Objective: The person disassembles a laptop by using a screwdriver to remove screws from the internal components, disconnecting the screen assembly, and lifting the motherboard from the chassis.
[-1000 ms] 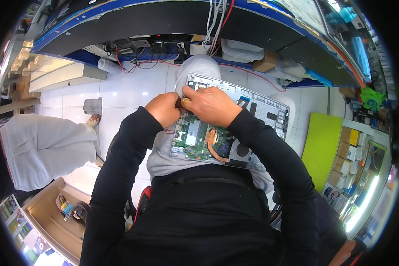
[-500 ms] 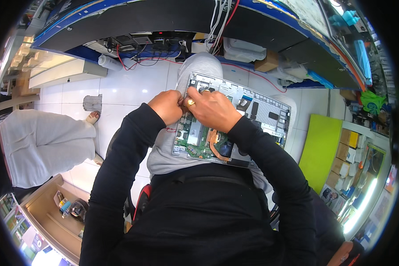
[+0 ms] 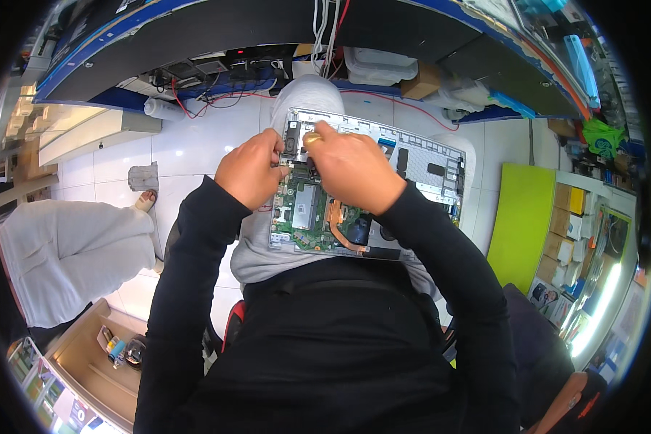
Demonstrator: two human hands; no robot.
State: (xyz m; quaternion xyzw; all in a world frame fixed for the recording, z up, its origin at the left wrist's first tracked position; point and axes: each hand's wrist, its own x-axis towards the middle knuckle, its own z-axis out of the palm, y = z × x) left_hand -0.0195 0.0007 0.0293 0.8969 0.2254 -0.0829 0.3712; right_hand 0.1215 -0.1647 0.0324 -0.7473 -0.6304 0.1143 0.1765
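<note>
A: Where does the opened laptop base point(image 3: 416, 172) lie?

B: Across the person's lap, on the grey trousers point(image 3: 257, 262), insides facing up and set a little askew

A: And the left hand point(image 3: 249, 170)?

B: At the left edge of the base, thumb and fingers bent inward, right beside a small black part point(image 3: 291, 137) near the upper left corner. Whether they pinch anything, I cannot tell

A: What about the right hand point(image 3: 358, 170)?

B: Palm down over the upper left portion, fingers curled under, a gold-coloured ring point(image 3: 312, 138) showing. Its fingertips are mostly hidden, so I cannot tell if it grasps something

A: What shows inside the base?

B: A green circuit board point(image 3: 286, 217) on the left side, below the hands, with a copper heat pipe point(image 3: 334, 223) bending down to its right, next to a dark fan point(image 3: 359, 230). The right part is silver, with a black strip point(image 3: 403, 159) on it

A: Anything around?

B: Ahead, a dark-fronted surface point(image 3: 260, 36) with white cables point(image 3: 324, 29) hanging down and a cardboard box point(image 3: 421, 81) beneath. On the right, a lime-green panel point(image 3: 517, 239); on the left, another person's pale trouser leg point(image 3: 87, 249) and, nearer, an open drawer point(image 3: 98, 380)
</note>
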